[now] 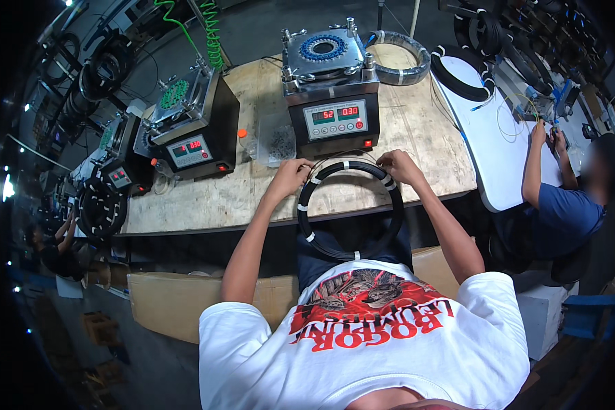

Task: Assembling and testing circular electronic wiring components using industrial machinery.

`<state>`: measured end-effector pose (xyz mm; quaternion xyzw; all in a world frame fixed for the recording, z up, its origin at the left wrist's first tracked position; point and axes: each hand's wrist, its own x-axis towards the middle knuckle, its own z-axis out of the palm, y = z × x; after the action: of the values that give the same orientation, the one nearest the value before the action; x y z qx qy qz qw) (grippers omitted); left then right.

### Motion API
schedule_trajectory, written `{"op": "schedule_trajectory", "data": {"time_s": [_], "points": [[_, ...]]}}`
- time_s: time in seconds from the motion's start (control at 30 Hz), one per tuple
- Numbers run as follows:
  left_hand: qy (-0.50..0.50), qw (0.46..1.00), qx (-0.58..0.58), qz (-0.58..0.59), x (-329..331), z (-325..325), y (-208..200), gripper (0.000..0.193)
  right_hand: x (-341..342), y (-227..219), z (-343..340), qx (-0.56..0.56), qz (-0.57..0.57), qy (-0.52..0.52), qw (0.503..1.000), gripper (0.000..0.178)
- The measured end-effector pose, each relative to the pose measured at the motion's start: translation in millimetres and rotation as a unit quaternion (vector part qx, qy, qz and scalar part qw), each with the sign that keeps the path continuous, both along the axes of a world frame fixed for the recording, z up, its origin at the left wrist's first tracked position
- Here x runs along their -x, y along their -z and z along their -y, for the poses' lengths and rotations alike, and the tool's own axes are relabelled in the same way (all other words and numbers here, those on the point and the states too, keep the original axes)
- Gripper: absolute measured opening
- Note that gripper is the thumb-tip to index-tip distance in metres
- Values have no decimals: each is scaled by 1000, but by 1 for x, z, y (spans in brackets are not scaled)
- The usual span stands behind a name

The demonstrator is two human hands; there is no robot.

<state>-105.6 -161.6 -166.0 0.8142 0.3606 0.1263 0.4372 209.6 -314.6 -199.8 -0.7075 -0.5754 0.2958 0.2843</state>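
Observation:
A coil of black cable [303,217], bound with several white bands, rests on the table's front edge and hangs over my lap. At its far left side, my left hand [293,178] is closed, with the fingertips pinched at a thin dark strand. My right hand [401,168] pinches in the same way at the coil's far right side. A thin loose strand of the cable arches between both hands, just in front of a polishing machine [333,123] with a red lit display. What exactly lies between the fingertips is too small to see clearly.
Left of the machine lie a clear plastic bag [277,147] and an orange-capped bottle [246,142]. Two more machines, one being this dark one [195,130], stand further left. A wrapped coil [403,68] lies behind. At right, a person in blue [566,219] works at a white table [499,174].

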Motion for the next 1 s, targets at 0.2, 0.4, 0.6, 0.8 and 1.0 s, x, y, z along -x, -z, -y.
{"op": "schedule_trajectory", "data": {"time_s": [0.2, 0.4, 0.6, 0.8, 1.0], "points": [[28, 997, 65, 11, 6, -3, 13, 31, -9, 6, -5, 66, -150, 11, 986, 26], [39, 995, 85, 34, 4, 5, 15, 43, 2, 8, -1, -26, -161, -5, 987, 37], [51, 998, -31, -3, -6, 24, 31, 77, 39, 8, 16, -125, -65, -56, 988, 77], [-19, 990, -139, 5, -11, 57, 33, 58, 58, 9, 26, -97, 80, 24, 992, 74], [57, 982, -168, -71, -7, 54, -2, 51, 55, -7, 38, -104, 75, 9, 992, 56]]}}
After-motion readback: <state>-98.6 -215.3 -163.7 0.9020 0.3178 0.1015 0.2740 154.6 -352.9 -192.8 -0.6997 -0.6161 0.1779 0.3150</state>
